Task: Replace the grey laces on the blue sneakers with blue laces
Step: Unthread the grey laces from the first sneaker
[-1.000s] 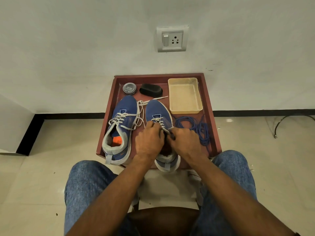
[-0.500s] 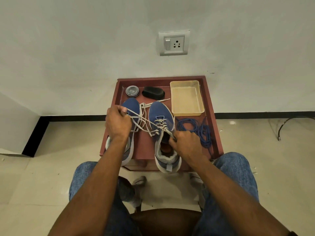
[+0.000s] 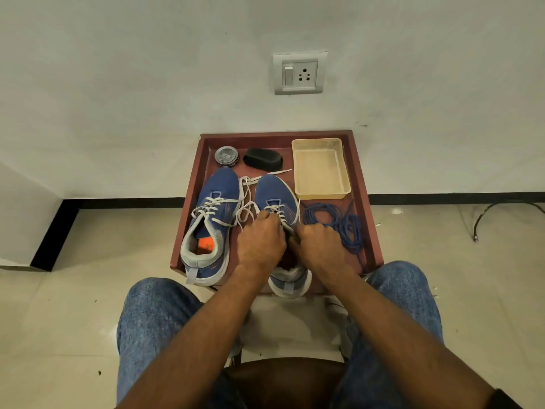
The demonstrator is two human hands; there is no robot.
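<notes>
Where both hands (image 3: 290, 246) meet, the sneaker's (image 3: 277, 199) tongue hides.

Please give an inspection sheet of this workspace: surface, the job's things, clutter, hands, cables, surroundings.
Surface: dark red wooden tray with raised rim.
Job's things: two blue sneakers, left one and right one, both with grey laces; loose blue laces lie on the tray, right of the shoes.
Clutter: round metal tin, black oval brush, beige plastic tub.
Hands: left hand and right hand both work at the right sneaker's laces.
Cables: black cable on floor.
Surroundings: wall socket, tiled floor.
</notes>
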